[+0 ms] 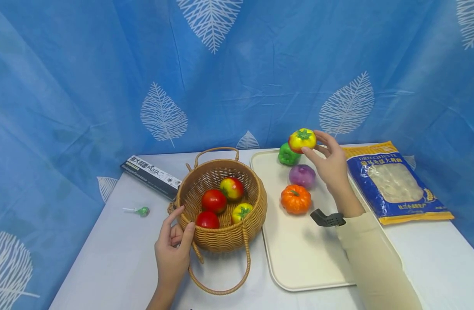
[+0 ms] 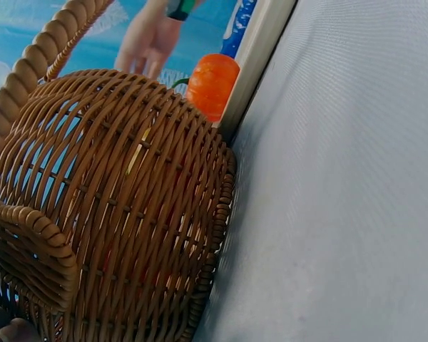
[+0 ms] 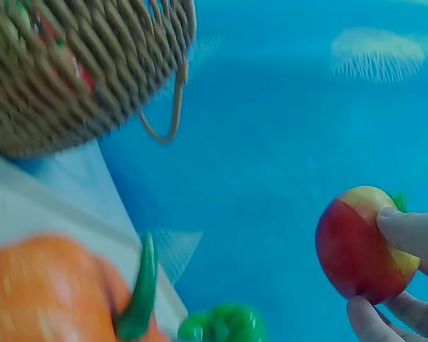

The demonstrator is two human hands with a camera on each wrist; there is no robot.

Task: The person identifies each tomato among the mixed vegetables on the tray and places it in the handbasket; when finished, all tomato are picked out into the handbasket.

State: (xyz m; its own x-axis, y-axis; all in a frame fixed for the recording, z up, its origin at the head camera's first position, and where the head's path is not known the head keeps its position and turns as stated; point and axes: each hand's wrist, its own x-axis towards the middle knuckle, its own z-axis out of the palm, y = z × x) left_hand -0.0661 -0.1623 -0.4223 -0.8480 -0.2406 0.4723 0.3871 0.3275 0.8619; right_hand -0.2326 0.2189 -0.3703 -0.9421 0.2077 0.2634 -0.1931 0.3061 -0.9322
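Note:
My right hand (image 1: 333, 165) pinches a yellow-and-red toy fruit (image 1: 303, 140) with a green leafy top, holding it up over the far part of the cream tray (image 1: 299, 258). In the right wrist view, thumb and fingertips press the fruit (image 3: 364, 246) from two sides. My left hand (image 1: 173, 254) grips the near left rim of a brown wicker basket (image 1: 225, 239), which stands on the table left of the tray. Inside it lie two red fruits (image 1: 214, 201), a red-yellow fruit (image 1: 232, 188) and a yellow one (image 1: 242, 212) with a green top.
On the tray sit an orange pumpkin (image 1: 296, 199), a purple onion-like vegetable (image 1: 302, 176) and a green pepper (image 1: 288, 155). A blue-and-yellow pasta bag (image 1: 399, 183) lies at right. Left of the basket are a black-and-white pasta box (image 1: 149, 176) and a green lollipop (image 1: 143, 211).

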